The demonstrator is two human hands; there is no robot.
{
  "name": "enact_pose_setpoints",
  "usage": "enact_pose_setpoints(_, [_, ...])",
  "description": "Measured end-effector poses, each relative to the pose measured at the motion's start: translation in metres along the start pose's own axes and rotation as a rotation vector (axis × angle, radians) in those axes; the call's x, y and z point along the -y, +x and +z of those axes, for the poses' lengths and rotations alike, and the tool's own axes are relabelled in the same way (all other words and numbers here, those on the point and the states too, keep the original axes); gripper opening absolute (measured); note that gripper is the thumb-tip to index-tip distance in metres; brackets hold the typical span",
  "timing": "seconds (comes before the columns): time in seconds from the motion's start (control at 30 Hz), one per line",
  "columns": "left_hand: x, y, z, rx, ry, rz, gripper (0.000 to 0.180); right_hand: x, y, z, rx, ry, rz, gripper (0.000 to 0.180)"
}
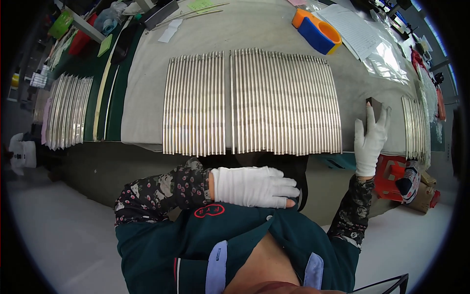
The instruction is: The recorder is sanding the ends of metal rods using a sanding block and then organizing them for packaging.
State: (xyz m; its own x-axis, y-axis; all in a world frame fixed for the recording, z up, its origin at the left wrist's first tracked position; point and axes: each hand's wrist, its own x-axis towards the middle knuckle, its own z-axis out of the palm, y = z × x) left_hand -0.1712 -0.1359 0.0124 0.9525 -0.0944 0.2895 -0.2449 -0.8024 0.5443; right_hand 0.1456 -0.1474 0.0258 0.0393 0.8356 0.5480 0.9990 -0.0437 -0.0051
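Note:
My left hand point(255, 187), in a white glove with bare fingertips showing, is held flat in front of my chest. Its fingers point right and it holds nothing. On the grey cloth at the right, my white-gloved right hand point(372, 139) reaches forward with fingers stretched and thumb apart. Its fingertips touch a small dark block point(375, 104), which they partly cover. Between the hands and the far side, slim shiny metal rods lie side by side in two groups: a narrower left group point(195, 105) and a wider right group point(285, 103), with a thin gap between.
Wrapped rods point(71, 111) lie at the far left, and another rod bundle point(414, 128) sits right of my right hand. An orange and blue tape-like ring point(318, 33), paper sheets point(350, 29) and clear plastic point(387, 63) occupy the back right. A red crate point(389, 169) stands below the table edge.

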Motion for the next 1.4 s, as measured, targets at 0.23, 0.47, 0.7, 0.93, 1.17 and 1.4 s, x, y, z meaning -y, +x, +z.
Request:
enact_pose_setpoints(0.23, [0.023,-0.096,-0.06,-0.269,0.601,-0.727,0.071,0.033,-0.013,0.021,0.332,0.238,-0.222,0.065])
enact_pose_setpoints(0.47, [0.006,-0.07,-0.034,-0.055,0.389,-0.664,0.089,0.044,-0.006,0.023,0.33,0.326,-0.253,0.065])
enact_pose_setpoints(0.7, [-0.005,-0.031,-0.022,-0.031,0.309,-0.532,0.079,0.045,-0.008,0.022,0.327,0.305,-0.234,0.065])
enact_pose_setpoints(0.93, [-0.002,-0.036,-0.016,-0.1,0.327,-0.543,0.077,0.046,-0.011,0.023,0.306,0.298,-0.245,0.065])
enact_pose_setpoints(1.17, [-0.001,-0.031,-0.017,-0.107,0.328,-0.544,0.077,0.058,-0.014,0.012,0.301,0.183,-0.192,0.064])
enact_pose_setpoints(1.4, [-0.006,-0.034,-0.047,-0.046,0.285,-0.562,0.078,0.117,-0.022,-0.024,0.353,0.407,-0.348,0.066])
